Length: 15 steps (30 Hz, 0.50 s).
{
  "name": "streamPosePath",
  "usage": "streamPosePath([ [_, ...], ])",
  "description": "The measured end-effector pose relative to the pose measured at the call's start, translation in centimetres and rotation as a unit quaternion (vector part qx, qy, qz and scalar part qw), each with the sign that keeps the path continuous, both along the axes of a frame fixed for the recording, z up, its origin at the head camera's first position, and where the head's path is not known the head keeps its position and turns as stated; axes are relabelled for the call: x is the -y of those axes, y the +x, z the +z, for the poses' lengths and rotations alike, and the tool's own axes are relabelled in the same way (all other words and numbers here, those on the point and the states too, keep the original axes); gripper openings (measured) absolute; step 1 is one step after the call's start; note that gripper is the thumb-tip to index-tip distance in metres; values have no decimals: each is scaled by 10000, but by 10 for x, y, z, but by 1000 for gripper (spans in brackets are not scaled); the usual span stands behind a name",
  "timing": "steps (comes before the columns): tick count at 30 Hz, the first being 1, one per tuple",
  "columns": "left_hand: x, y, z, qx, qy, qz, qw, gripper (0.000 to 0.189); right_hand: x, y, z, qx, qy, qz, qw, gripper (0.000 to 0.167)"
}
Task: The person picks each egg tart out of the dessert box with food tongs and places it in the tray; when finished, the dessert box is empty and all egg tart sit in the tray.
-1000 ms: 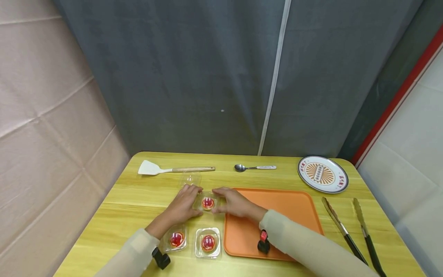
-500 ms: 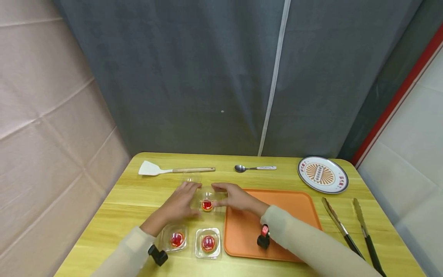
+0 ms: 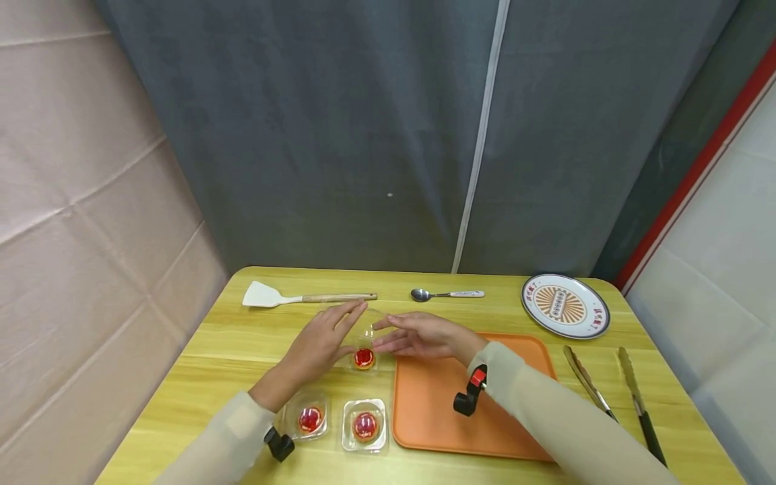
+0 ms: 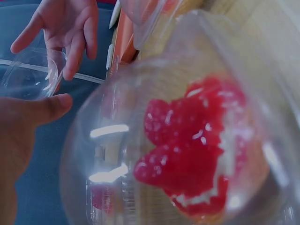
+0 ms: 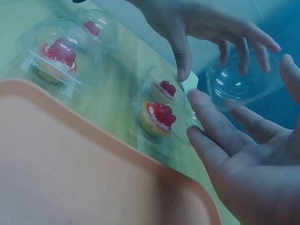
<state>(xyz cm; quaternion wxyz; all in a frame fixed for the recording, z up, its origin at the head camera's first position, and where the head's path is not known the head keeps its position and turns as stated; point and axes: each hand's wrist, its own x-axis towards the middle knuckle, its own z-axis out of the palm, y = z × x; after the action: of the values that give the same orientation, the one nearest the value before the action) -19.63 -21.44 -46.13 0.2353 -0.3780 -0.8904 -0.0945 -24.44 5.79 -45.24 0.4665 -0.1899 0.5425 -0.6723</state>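
A clear plastic lid (image 3: pixel 370 325) is raised above a red-topped tart (image 3: pixel 364 358), between the two hands. My right hand (image 3: pixel 415 335) is turned palm inward and pinches the lid's edge between thumb and index finger, its other fingers loose. Over the lid's left side, my left hand (image 3: pixel 318 343) extends fairly straight fingers, its thumb apart from it; any contact there is unclear. In the right wrist view, the uncovered tart (image 5: pixel 157 117) sits in its clear base. Two more tarts stand in domed clear boxes, one box (image 3: pixel 297 407) below my left wrist, the other (image 3: pixel 378 441) beside the tray.
An orange tray (image 3: pixel 448 431) lies under my right forearm. Behind are a white spatula (image 3: pixel 262 294) with a wooden handle, a spoon (image 3: pixel 421 294) and a patterned plate (image 3: pixel 597 316). Black-handled tongs (image 3: pixel 630 384) lie at the right. A grey curtain (image 3: pixel 333 168) hangs beyond the table.
The clear lid has come up off the tart, and both hands have risen with it. My right hand has turned its palm inward and shifted slightly right.
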Motion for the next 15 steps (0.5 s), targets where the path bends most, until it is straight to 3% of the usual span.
streamPosePath([
  [5, -2, -6, -1, -195, -130, 4, 9997, 97, -1, 0, -2, 373, 64, 145, 9992, 64],
  [7, -3, -9, -1, -59, -159, 57, 9998, 94, -1, -1, -3, 353, 112, 113, 9993, 64],
  [9, -4, -13, 0, 314, -125, 192, 9992, 93, -1, -2, -4, 114, 217, -49, 9997, 62],
  [12, -8, -21, 2, 1212, 121, 551, 9910, 90, 0, -6, -7, -1002, 555, -581, 9917, 60],
  [13, -10, -24, 2, 1548, 268, 650, 9854, 89, 1, -8, -8, -1518, 735, -807, 9824, 62],
  [15, -13, -30, 2, 2156, 565, 821, 9714, 87, 2, -11, -12, -2526, 1152, -1242, 9526, 72],
])
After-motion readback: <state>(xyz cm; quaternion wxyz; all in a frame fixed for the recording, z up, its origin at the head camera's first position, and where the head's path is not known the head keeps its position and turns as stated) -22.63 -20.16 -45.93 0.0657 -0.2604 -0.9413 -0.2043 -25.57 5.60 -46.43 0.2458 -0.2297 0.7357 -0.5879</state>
